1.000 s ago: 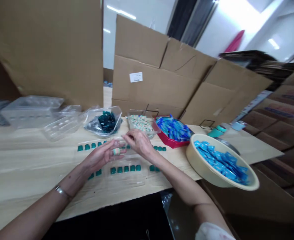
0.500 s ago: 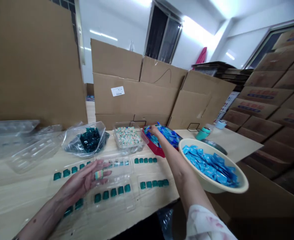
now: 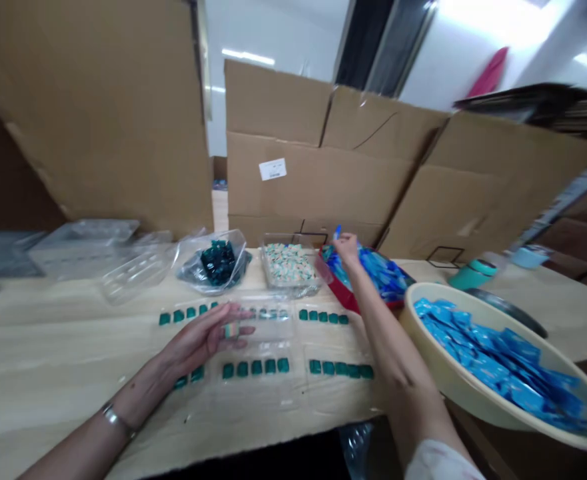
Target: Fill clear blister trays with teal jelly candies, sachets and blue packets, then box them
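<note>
Blue foil sachets (image 3: 373, 270) are lying heaped in a shallow red hexagonal tray (image 3: 340, 298) at the back of a pale wood-grain table (image 3: 48, 347). The right hand (image 3: 346, 248) is reaching over the heap, its fingers (image 3: 340, 241) pinching a thin blue piece (image 3: 338, 231) upright above the tray. The left hand (image 3: 198, 341) is resting low over clear plastic blister trays (image 3: 253, 393), palm turned upward and fingers (image 3: 238, 345) loosely spread. A small striped pastel piece (image 3: 232, 330) is sitting against those fingers, though I cannot tell whether they are gripping it. Rows of small teal square pieces (image 3: 256, 367) are sitting in the blister trays. Behind them, a clear plastic bag of dark teal pieces (image 3: 218, 263) is slumping beside a clear plastic tub of white-and-green sachets (image 3: 289, 263). A large cream bowl (image 3: 423, 353) full of more blue sachets (image 3: 493, 360) is tilting at the table's right edge, and flattened cardboard boxes (image 3: 318, 167) are standing along the back.
</note>
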The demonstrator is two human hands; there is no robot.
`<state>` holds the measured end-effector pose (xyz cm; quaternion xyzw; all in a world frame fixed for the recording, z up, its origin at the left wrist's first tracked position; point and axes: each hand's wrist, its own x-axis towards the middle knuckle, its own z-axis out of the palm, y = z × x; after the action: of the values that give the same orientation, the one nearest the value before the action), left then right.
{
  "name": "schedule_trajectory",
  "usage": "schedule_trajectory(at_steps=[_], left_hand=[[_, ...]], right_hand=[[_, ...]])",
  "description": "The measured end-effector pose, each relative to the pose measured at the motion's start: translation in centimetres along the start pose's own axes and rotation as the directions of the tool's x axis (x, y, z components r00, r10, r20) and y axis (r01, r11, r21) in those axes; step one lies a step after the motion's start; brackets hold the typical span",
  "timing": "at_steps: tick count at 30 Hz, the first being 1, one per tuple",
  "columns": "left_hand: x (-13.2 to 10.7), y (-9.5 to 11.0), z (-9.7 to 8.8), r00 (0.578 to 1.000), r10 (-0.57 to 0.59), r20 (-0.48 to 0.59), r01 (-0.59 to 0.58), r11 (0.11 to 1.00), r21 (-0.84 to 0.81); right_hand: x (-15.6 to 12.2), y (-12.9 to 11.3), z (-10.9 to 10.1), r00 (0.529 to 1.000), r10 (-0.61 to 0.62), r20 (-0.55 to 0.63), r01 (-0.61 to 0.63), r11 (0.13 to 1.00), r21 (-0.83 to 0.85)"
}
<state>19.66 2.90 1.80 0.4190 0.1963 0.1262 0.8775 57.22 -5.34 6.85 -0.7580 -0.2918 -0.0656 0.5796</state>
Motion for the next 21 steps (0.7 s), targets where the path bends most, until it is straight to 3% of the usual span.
schedule_trajectory(at_steps=[1,2,3,5,7,8,9,11,13,16,18,21], left_hand=[[0.0,0.0,0.0,1.000,0.001,0.014,-0.001,1.000,0.001],[0.0,0.0,0.0,1.000,0.000,0.025,0.000,1.000,-0.001],[0.0,0.0,0.0,0.999,0.007,0.034,-0.007,1.000,-0.001],[-0.1,0.0,-0.1,0.998,0.019,0.057,-0.020,1.000,0.005],[-0.3,0.0,-0.1,0.996,0.032,0.081,-0.034,0.999,0.021],[-0.3,0.0,-0.1,0.995,0.038,0.091,-0.042,0.999,0.032],[-0.4,0.0,-0.1,0.994,0.045,0.100,-0.049,0.998,0.044],[-0.5,0.1,0.1,0.992,0.048,0.118,-0.055,0.997,0.059],[-0.6,0.3,0.2,0.990,0.036,0.134,-0.045,0.997,0.062],[-0.8,0.5,0.2,0.994,-0.007,0.107,0.000,0.998,0.063],[-0.7,0.6,0.1,0.998,-0.046,0.051,0.042,0.996,0.076],[-0.2,0.7,0.0,0.993,-0.116,-0.018,0.117,0.989,0.094]], right_hand=[[-0.9,-0.6,-0.2,0.999,-0.023,0.033,0.023,1.000,0.022],[-2.0,-1.5,-0.4,0.986,-0.128,0.104,0.121,0.990,0.073],[-3.5,-2.6,-0.7,0.941,-0.252,0.224,0.227,0.965,0.131],[-7.0,-5.0,-1.0,0.779,-0.406,0.479,0.371,0.913,0.170],[-10.6,-7.3,-1.1,0.545,-0.490,0.680,0.533,0.829,0.170],[-12.0,-8.1,-0.9,0.450,-0.513,0.731,0.603,0.778,0.175],[-13.3,-8.7,-0.6,0.373,-0.525,0.765,0.665,0.726,0.174],[-14.9,-9.2,0.3,0.293,-0.533,0.794,0.749,0.644,0.156],[-15.9,-9.5,1.0,0.289,-0.524,0.801,0.797,0.595,0.102],[-16.8,-10.0,0.4,0.395,-0.505,0.767,0.828,0.558,-0.060],[-16.8,-10.1,-1.4,0.516,-0.455,0.726,0.800,0.559,-0.219],[-15.1,-9.0,-6.4,0.774,-0.279,0.569,0.589,0.646,-0.485]])
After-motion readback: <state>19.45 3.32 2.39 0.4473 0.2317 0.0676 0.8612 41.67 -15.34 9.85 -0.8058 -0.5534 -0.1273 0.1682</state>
